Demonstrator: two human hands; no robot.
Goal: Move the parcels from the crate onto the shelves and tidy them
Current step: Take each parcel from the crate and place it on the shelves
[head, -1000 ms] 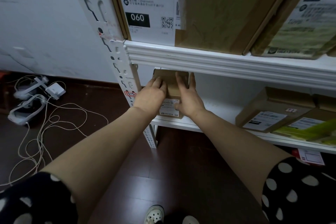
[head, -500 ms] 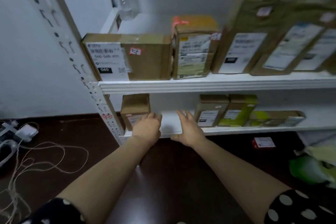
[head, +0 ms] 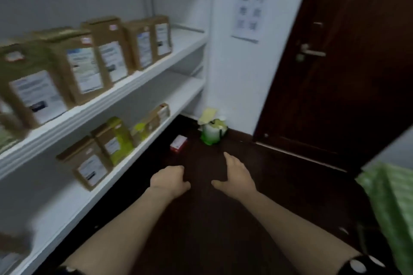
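Parcels (head: 85,69) stand in rows on both shelves (head: 187,40). Your left hand (head: 169,182), loosely curled, and right hand (head: 234,176), fingers spread, hold nothing. Whether more parcels wait, you cannot tell.

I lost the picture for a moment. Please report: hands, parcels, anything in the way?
Both hands empty: left hand loosely curled, right hand open. Parcels upright on shelves. Small red box on floor ahead.

Both bare forearms reach forward, left hand (head: 169,179) with fingers loosely curled, right hand (head: 236,175) spread, both empty.
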